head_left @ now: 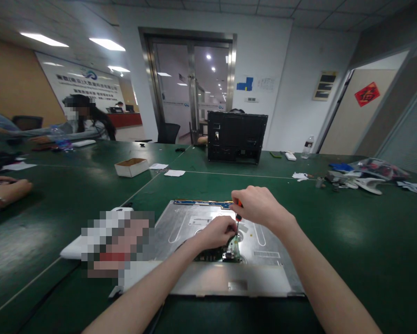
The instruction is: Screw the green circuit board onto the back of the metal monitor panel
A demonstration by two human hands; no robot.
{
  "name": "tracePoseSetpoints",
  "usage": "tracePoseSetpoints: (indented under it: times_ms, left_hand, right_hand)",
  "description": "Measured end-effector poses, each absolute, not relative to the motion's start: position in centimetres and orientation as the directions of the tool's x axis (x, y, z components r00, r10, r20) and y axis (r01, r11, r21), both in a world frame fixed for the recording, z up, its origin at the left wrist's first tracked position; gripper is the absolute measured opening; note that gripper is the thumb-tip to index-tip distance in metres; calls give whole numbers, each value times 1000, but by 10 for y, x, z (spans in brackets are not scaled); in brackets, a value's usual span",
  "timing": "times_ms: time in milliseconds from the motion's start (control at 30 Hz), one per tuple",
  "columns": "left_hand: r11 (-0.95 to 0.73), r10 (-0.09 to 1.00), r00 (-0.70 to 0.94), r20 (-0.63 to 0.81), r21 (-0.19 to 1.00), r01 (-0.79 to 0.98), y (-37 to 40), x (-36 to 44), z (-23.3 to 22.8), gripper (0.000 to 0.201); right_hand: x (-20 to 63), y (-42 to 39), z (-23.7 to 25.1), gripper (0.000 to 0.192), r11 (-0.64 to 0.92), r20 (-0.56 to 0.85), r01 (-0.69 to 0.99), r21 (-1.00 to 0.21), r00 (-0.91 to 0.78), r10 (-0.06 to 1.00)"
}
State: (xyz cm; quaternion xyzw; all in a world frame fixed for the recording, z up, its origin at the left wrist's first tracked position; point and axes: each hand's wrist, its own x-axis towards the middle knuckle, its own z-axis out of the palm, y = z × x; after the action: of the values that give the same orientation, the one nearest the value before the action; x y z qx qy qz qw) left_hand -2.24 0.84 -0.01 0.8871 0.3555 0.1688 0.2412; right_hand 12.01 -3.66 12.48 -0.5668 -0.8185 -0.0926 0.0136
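A silver metal-backed display panel (183, 228) lies flat on the green table in front of me. Near its middle is a green circuit board (234, 247), partly covered by my left hand. My right hand (260, 206) is closed around the handle of a screwdriver (238, 216), red-orange and black, held upright with its shaft pointing down at the board. Low over the board, my left hand (218, 232) has its fingers pinched together beside the screwdriver's shaft. Whatever lies between those fingertips is hidden. A blue circuit strip (201, 203) runs along the panel's far edge.
Left of the panel lies a white object (76, 246), partly blurred out. Farther back stand an open white box (131, 168) and a black monitor housing (237, 138). Plastic parts and bags (371, 174) lie at the right. Another person's hands (11, 191) rest at the left.
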Motion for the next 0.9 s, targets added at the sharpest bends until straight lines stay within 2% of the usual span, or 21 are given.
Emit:
tracePoseSetpoints:
  times_ms: [67, 200, 267, 400, 567, 700, 800, 900]
  left_hand:
    - [-631, 712, 691, 126, 545, 552, 8, -22, 0, 16]
    - [-636, 710, 692, 128, 539, 553, 7, -21, 1, 15]
    - [-638, 711, 690, 134, 534, 554, 7, -21, 1, 14]
    - [-637, 718, 682, 138, 524, 565, 7, -21, 1, 14]
    - [-630, 731, 668, 137, 514, 583, 6, -22, 1, 13]
    - [-628, 732, 667, 135, 513, 585, 5, -22, 2, 14]
    - [-634, 724, 677, 135, 517, 575, 5, -21, 3, 14]
    - [-634, 722, 678, 137, 524, 569, 5, -21, 3, 15]
  right_hand:
    - [122, -37, 124, 16, 365, 142, 923, 123, -380, 914]
    - [127, -37, 123, 21, 421, 128, 904, 76, -427, 895]
    - [128, -36, 124, 21, 406, 128, 911, 77, -413, 902]
    - [126, -35, 125, 33, 333, 138, 937, 104, -345, 928]
    - [127, -34, 125, 13, 347, 119, 932, 103, -357, 926]
    - [129, -35, 125, 23, 398, 104, 915, 64, -403, 909]
    - [128, -35, 126, 23, 370, 106, 926, 70, -376, 921]
    - [125, -35, 126, 34, 328, 114, 940, 89, -337, 935]
